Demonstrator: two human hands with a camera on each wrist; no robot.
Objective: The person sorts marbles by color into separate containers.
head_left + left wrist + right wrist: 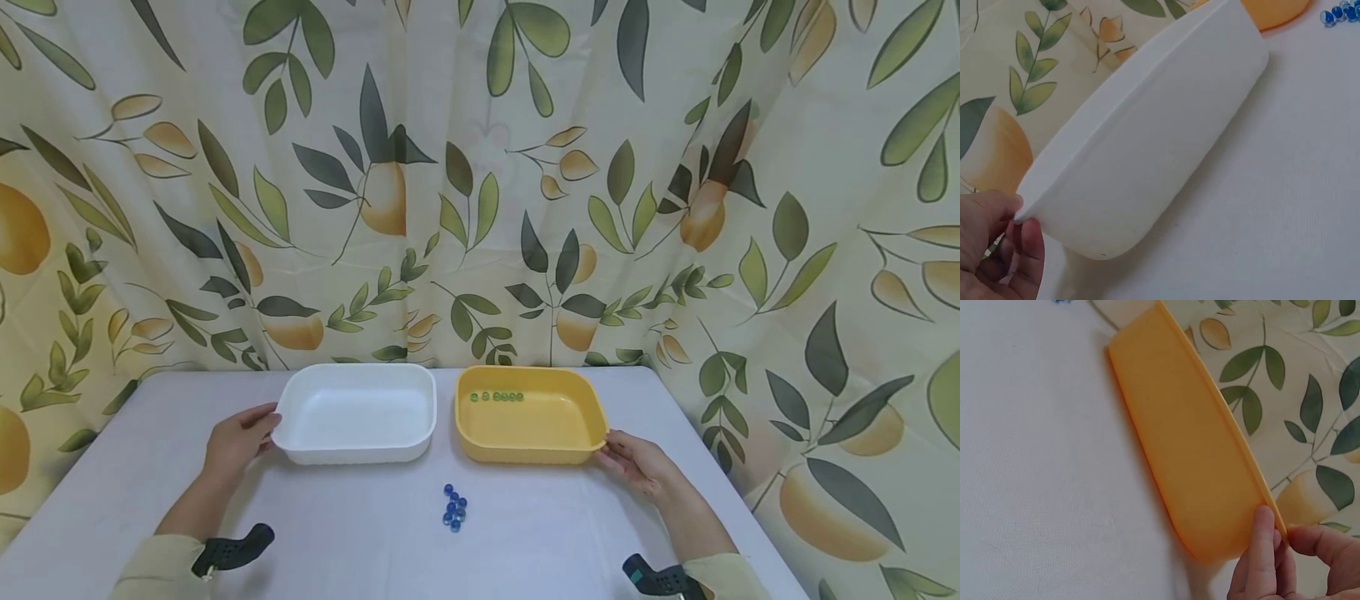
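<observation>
My left hand (236, 440) pinches the rim of a white rectangular tray (356, 455) at its left side. In the left wrist view, the thumb and curled fingers meet at the corner of the white tray (1129, 181), whose inside shows bare in the head view. On the other side, my right hand (641, 467) pinches the right rim of a yellow tray (528, 454). The right wrist view shows thumb and fingers on either side of the rim of the yellow tray (1179, 444). Several green glass beads (502, 397) lie in a row inside it, toward its back.
Several blue glass beads (454, 508) form a loose cluster on the white tablecloth (360, 533), in front of the narrow gap between the trays. A leaf-and-fruit patterned curtain (480, 208) hangs right behind the table's back edge.
</observation>
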